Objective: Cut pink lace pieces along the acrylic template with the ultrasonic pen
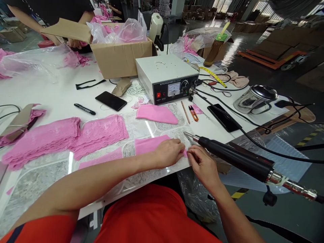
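Note:
A flat pink fabric piece [149, 144] lies at the table's front edge, partly under my left hand [170, 153]. The fingers of that hand are curled closed on its right part. A small pink corner of the fabric shows between my two hands. My right hand [204, 165] is closed in a pinch at this corner; its fingertips partly hide what they hold. Just above the right hand is a black pen-shaped tool [235, 157] with a metal tip, cabled at its rear end. Another folded pink piece [157, 114] lies farther back.
Stacks of pink lace fabric [101, 133] lie on the left. Behind stand a control box [167, 79] with a meter and a cardboard box [121, 57]. Orange snips [193, 114], phones [111, 100], a glass mug [255, 98] and cables surround the work. A co-worker's arms [83, 20] are at back left.

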Demonstrator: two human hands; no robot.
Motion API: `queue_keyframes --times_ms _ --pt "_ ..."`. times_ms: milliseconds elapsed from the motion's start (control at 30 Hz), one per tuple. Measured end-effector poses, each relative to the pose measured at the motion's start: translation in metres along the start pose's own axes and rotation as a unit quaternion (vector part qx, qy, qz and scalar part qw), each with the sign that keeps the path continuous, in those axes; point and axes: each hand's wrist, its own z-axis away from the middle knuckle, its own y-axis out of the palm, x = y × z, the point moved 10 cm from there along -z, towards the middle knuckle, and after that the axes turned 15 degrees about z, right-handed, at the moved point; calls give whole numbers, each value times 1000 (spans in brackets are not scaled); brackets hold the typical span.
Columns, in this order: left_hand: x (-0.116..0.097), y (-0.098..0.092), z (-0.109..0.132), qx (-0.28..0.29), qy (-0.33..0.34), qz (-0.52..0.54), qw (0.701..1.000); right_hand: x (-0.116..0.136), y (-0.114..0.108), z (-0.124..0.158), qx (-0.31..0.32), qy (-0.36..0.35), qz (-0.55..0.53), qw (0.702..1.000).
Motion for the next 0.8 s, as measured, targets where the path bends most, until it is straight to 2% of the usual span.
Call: queue_keyframes --times_ms 300,800 --pt "4 -8 3 -14 -17 42 999 0 -7 2 -15 8 -15 1000" --pt "2 -7 1 -20 -24 32 999 -1 -10 3 -8 27 -27 999"
